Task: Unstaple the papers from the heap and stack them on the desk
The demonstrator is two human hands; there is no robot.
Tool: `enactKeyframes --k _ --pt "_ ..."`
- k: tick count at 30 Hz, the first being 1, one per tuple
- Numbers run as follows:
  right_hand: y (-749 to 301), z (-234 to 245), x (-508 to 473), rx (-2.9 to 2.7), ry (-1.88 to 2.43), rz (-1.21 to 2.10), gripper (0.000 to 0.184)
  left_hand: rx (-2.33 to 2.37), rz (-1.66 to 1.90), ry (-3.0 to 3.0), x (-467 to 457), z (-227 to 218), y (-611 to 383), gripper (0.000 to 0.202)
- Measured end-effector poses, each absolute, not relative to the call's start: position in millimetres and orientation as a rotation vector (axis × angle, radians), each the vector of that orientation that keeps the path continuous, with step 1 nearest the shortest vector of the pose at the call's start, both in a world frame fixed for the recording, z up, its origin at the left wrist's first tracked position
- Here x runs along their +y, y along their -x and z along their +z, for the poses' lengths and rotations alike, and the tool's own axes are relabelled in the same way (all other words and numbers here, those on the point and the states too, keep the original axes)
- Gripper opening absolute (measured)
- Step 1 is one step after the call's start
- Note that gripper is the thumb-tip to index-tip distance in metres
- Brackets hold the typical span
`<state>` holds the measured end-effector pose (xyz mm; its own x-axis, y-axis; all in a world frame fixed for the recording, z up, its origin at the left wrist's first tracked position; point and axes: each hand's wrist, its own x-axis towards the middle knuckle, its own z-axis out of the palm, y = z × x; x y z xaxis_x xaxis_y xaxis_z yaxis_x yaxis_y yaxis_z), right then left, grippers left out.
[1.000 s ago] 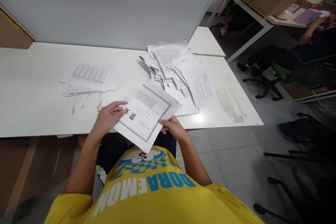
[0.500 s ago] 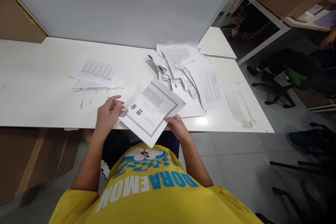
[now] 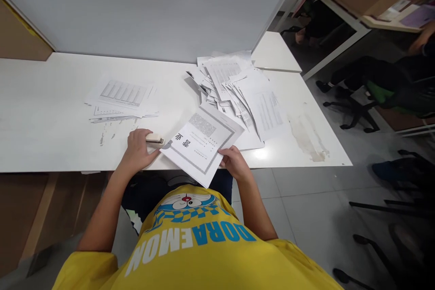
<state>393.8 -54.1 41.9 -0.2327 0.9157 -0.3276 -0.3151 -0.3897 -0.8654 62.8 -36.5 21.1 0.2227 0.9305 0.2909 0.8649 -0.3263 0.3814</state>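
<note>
My left hand [image 3: 136, 150] is closed around a small cream stapler [image 3: 155, 139], held low over the table's front edge. The stapler's front end is beside the left corner of a printed paper sheet [image 3: 204, 145], which carries large black characters and a patterned border. That corner looks grey; whether the stapler touches it, I cannot tell. My right hand [image 3: 234, 161] pinches the sheet's right edge between thumb and fingers. The sheet is tilted, and its lower corner hangs past the table edge over my lap. More than one layer may be in it.
A messy heap of printed papers [image 3: 238, 93] lies at the right on the white table [image 3: 44, 113], against a grey partition [image 3: 152, 4]. To the left is a smaller paper stack [image 3: 122, 97]. A cardboard box [image 3: 23, 31] stands far left. Another person sits at the right.
My left hand has turned, and the stapler, mostly hidden before, now shows beside the sheet's corner. The sheet and my right hand have shifted slightly right.
</note>
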Motion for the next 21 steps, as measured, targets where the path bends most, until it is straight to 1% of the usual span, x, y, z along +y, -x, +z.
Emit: enactKeyframes --k 4,8,15,21 --pt "-388 44 -52 -0.88 1.071 1.802 0.024 1.585 0.759 -2.353 -32 26 -66 0.04" --pt "-385 45 -51 -0.885 1.082 1.825 0.017 1.543 0.795 -2.314 -31 26 -71 0.034" --pt "-393 48 -52 -0.912 1.101 1.83 0.013 1.532 0.84 -2.296 -28 21 -68 0.031" --pt "-396 52 -53 -0.923 1.124 1.792 0.013 1.457 0.775 -2.396 -30 23 -69 0.034"
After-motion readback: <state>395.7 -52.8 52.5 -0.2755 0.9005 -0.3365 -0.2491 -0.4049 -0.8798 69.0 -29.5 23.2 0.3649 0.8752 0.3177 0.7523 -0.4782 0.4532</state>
